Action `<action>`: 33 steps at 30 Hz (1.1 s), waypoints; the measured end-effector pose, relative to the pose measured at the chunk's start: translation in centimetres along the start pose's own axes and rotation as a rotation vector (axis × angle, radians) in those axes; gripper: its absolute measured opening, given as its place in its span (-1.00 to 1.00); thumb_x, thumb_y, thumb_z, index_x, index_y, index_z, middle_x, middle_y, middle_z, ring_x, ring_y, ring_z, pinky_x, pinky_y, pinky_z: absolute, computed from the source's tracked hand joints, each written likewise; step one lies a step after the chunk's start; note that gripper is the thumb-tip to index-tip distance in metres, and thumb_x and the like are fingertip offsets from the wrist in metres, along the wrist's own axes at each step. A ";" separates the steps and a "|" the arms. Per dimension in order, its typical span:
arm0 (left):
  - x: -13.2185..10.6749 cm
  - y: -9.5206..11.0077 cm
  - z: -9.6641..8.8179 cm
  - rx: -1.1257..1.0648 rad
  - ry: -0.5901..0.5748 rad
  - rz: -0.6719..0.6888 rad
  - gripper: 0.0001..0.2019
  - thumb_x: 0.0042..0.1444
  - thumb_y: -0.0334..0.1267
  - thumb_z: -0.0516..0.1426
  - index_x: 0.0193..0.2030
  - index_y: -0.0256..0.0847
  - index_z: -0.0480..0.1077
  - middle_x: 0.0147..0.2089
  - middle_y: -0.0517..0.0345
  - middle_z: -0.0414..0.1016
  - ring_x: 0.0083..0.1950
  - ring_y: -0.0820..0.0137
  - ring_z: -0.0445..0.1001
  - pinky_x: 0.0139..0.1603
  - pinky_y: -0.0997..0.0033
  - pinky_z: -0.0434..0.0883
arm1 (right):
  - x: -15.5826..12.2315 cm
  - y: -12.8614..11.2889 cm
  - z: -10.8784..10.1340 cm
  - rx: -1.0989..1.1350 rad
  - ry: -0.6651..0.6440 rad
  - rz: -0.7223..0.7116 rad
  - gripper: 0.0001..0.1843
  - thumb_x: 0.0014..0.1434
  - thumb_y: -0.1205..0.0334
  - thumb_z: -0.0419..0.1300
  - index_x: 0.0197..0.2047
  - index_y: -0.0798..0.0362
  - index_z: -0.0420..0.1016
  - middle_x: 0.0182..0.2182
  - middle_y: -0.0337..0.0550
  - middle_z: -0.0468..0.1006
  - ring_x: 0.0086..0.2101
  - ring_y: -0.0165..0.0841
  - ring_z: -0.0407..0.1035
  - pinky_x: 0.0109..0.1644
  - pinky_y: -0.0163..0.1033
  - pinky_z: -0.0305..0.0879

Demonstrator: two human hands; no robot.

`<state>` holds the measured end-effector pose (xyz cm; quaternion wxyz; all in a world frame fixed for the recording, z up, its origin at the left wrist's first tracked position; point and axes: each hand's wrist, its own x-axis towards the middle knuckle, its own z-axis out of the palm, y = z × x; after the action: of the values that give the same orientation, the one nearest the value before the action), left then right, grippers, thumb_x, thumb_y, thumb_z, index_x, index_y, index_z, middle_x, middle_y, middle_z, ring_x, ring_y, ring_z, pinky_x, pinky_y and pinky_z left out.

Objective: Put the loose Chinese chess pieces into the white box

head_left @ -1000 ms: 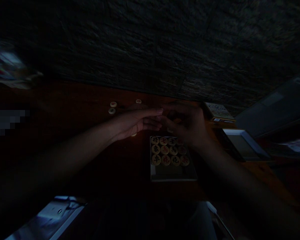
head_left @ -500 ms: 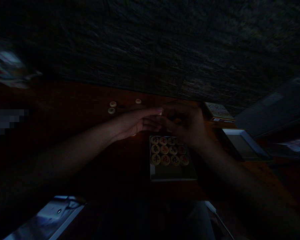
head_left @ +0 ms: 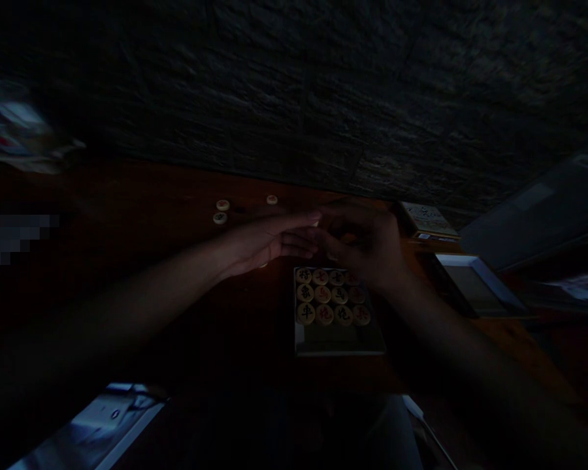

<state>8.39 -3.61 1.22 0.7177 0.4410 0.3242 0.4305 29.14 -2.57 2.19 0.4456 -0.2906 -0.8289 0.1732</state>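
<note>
My left hand reaches in over the table with its thumb and fingers closed on a pale round Chinese chess piece, of which only a sliver shows. From the other side, the fingertips of my right hand pinch at that same piece. Just below the hands lies a shallow box. Several Chinese chess pieces with red and black characters lie in rows inside it, partly shaded by my right hand. Another piece peeks out under my left hand.
Loose chess pieces lie farther back on the dark wooden table. At the right are a printed box and an open box lid. A stone-textured wall rises behind. A bag-like bundle sits far left. The light is dim.
Both hands stay together at almost the same spot. Less of the piece between the fingertips shows now. The view has shifted very slightly.
</note>
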 end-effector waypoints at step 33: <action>0.0 -0.1 -0.2 0.022 -0.070 0.119 -0.78 0.16 -0.25 0.45 -0.09 -0.26 0.68 -0.09 0.01 0.74 -0.09 0.35 0.70 0.05 0.35 0.61 | 0.1 -0.2 -0.2 -0.022 0.018 -0.146 -0.70 0.25 0.25 0.44 0.06 -0.04 0.74 -0.18 -0.10 0.73 -0.29 -0.28 0.59 -0.18 -0.18 0.49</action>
<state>8.27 -3.53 1.10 0.6967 0.4822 0.2768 0.4533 29.20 -2.63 2.44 0.4614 -0.2359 -0.8455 0.1286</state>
